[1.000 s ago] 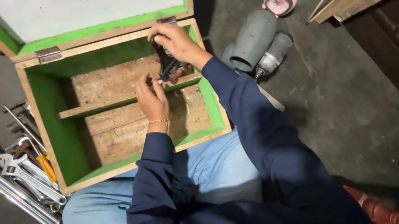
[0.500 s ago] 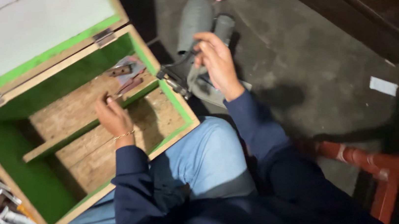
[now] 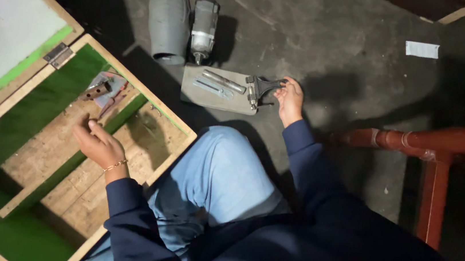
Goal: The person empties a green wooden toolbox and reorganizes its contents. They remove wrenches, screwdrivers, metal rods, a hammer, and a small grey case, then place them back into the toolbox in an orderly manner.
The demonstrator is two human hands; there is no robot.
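The person wears a dark navy long-sleeved top, its cuffs ending at the wrists, and light blue jeans (image 3: 220, 178). A thin gold bracelet (image 3: 114, 166) circles the wrist just below the left hand (image 3: 97, 143).

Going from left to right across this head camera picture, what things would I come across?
Green wooden box → left hand inside the box → grey tube on the floor → dark tool at the edge of a grey mat → right hand touching that tool → white paper scrap → red wooden rail.
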